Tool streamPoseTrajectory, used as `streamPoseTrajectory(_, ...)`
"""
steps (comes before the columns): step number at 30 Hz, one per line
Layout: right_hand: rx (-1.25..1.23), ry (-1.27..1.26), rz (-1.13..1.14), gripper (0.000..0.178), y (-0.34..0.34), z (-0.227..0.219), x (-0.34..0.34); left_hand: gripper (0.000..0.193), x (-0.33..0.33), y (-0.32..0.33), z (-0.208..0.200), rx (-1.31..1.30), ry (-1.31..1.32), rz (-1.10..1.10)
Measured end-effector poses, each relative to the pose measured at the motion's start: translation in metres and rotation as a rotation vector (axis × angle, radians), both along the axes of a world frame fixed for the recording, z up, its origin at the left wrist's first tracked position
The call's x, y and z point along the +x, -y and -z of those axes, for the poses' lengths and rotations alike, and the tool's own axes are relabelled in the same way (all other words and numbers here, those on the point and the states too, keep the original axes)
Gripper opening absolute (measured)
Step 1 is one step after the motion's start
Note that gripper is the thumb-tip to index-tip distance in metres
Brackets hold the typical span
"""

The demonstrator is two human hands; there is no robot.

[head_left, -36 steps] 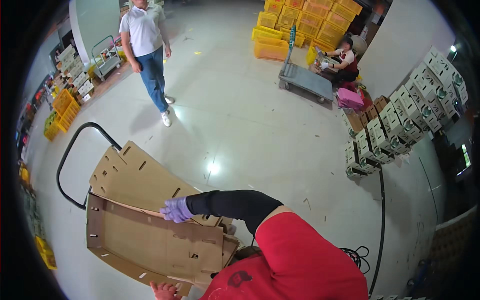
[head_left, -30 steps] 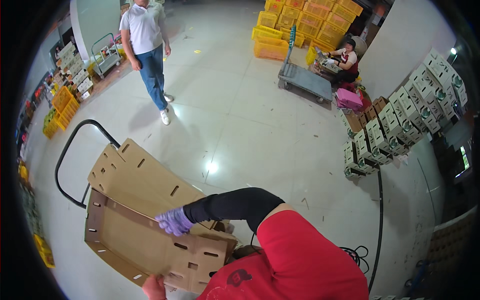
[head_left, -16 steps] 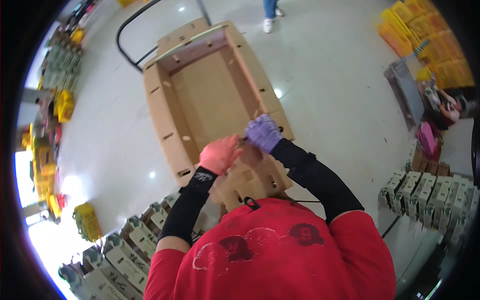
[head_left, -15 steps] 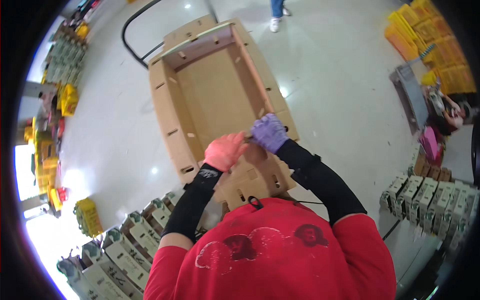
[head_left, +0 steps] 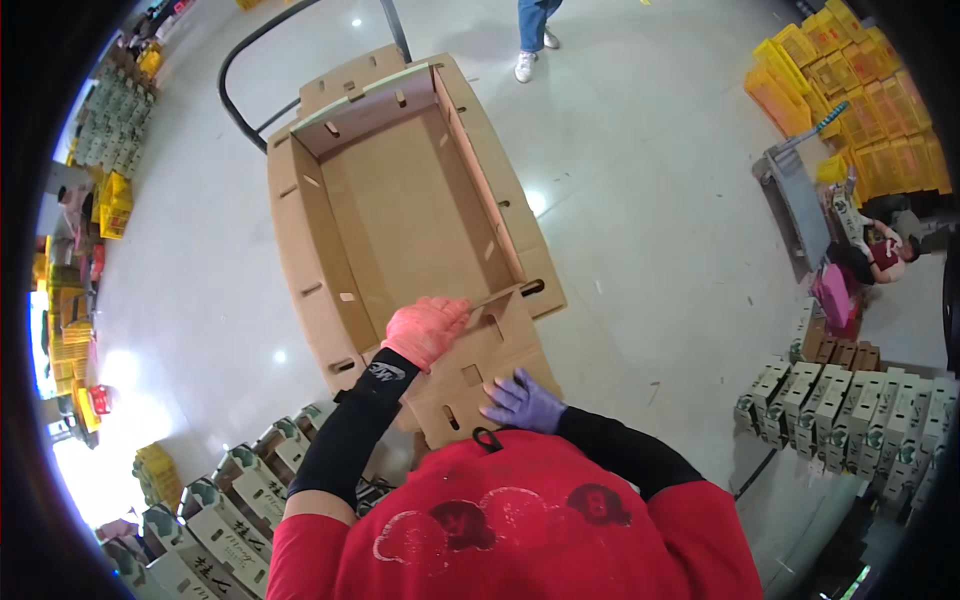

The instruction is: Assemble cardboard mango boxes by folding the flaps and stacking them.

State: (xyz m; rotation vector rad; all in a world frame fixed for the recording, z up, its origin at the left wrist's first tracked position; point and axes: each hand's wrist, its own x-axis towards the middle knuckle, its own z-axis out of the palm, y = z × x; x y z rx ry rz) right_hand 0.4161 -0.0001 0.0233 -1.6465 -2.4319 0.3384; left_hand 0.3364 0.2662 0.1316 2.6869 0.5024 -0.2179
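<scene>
A brown cardboard box point(head_left: 400, 200) lies open in front of me, with slotted flaps folded outward around its rim. My left hand point(head_left: 428, 330), in a coral glove, is closed over the top edge of the box's near wall. My right hand point(head_left: 525, 402), in a purple glove, rests on the near flap point(head_left: 495, 345) with its fingers spread. A dark oval slot shows at the box's near right corner. The fingertips of my left hand are partly hidden behind the wall edge.
A black curved cart handle point(head_left: 226, 85) rises behind the box. A person's legs point(head_left: 533, 35) stand beyond it. Yellow crates point(head_left: 850, 95) and a grey trolley point(head_left: 795, 205) are at the right, near a seated person. Rows of printed boxes point(head_left: 845, 400) stand at both sides.
My right hand has left the box's near right corner and come down toward me onto the near flap, its fingers opening. My left hand stays on the near wall.
</scene>
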Motion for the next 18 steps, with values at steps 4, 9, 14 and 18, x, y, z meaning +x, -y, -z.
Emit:
streamPoseTrajectory(4,0.159,-0.027,0.060,0.037,-0.003,-0.061,0.028,0.031,0.017,-0.012,0.004,-0.126,-0.036,-0.048)
streamPoseTrajectory(9,0.547,0.114,0.175,0.031,-0.069,-0.143,0.091,0.034,0.038,-0.037,0.003,-0.612,-0.136,-0.098)
streamPoseTrajectory(14,0.781,0.088,0.133,0.029,-0.183,-0.153,0.131,0.039,0.051,-0.090,0.008,-1.091,-0.361,0.106)
streamPoseTrajectory(18,0.485,0.122,0.213,0.030,-0.225,-0.138,0.155,0.034,0.020,-0.148,0.019,-0.849,0.143,0.299)
